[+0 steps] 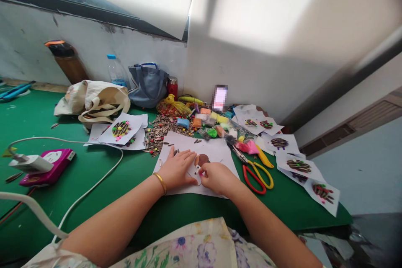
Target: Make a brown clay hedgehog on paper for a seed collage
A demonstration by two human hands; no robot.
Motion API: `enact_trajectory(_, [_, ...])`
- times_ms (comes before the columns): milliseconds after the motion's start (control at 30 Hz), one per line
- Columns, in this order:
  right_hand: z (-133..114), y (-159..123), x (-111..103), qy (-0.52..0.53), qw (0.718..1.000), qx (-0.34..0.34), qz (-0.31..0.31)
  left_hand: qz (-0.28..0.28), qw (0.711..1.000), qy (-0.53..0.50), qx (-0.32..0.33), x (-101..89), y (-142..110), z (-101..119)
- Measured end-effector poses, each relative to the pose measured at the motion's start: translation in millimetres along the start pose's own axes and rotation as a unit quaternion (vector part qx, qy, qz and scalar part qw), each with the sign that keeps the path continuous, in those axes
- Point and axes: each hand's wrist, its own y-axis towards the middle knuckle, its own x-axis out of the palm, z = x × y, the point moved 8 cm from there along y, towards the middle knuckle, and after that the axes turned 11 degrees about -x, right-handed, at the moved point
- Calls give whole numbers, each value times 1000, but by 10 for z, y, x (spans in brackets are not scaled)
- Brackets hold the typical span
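My left hand (pixel 178 169) lies flat with fingers apart on a white sheet of paper (pixel 221 149). Beside its fingertips, a small animal figure with a brown back (pixel 203 159) and a pale face sits on the sheet. My right hand (pixel 217 176) is pinched closed at the figure's face; a trace of pink shows by the fingertips, but what they hold is too small to make out. Several loose sunflower seeds lie on the sheet's upper part. Just right of the paper rest scissors (pixel 256 176) with red and yellow handles.
A heap of sunflower seeds (pixel 163 132) and coloured clay packets (pixel 196 122) lie behind the paper. Seed-decorated sheets (pixel 300 165) line the right edge, with more sheets (pixel 121 130) at left. A white cable (pixel 91 188), magenta power strip (pixel 52 165) and cloth bags (pixel 149 86) occupy the left side.
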Motion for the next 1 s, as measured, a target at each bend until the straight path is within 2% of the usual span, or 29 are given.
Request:
enact_trajectory(200, [30, -96, -13, 52, 998, 3, 29, 8, 1000, 0, 4, 7, -4, -8])
enact_trajectory(433, [241, -224, -74, 139, 987, 18, 74, 5, 1000, -18, -2, -3, -14, -7])
enact_trajectory(733, [216, -193, 185, 209, 973, 11, 94, 5, 1000, -20, -2, 3, -5, -9])
enact_trajectory(1000, [208, -177, 202, 206, 974, 15, 92, 8, 1000, -14, -4, -1, -4, -9])
